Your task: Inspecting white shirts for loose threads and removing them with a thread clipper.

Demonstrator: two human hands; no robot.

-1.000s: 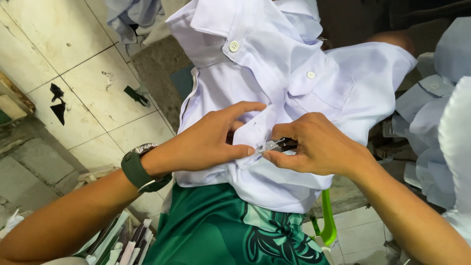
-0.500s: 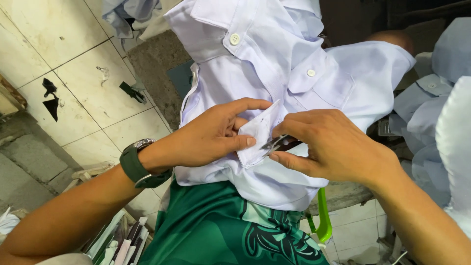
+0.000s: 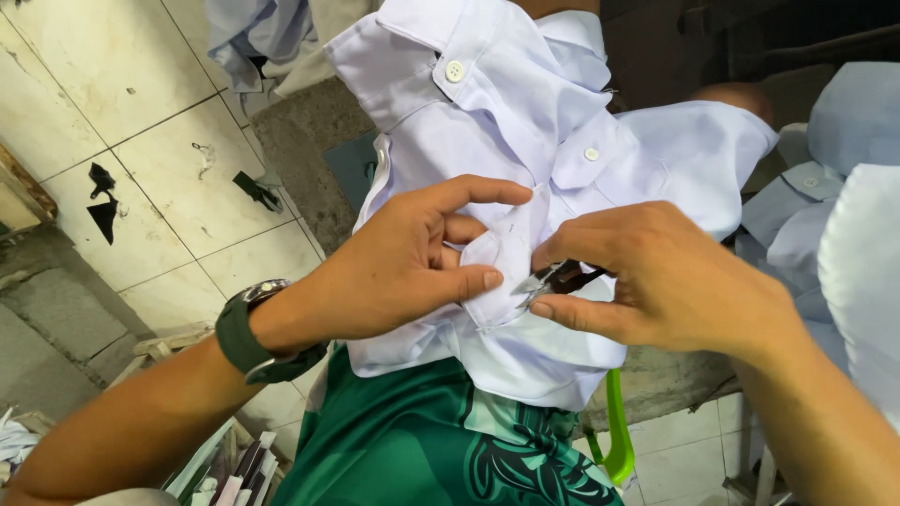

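Left hand (image 3: 403,267) pinches the white shirt (image 3: 525,122) taut; right hand (image 3: 656,276) closes on thread snips (image 3: 544,281), best kept shallow.

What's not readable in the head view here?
- Small metal-tipped tool: mostly covered by the right hand; its type is unclear.
- Stitching on the fold of the white cotton shirt pinched by the left hand: too small to see.
- Green plastic object: cut off behind the shirt hem.
- Grey-blue garments: cropped by the right edge.
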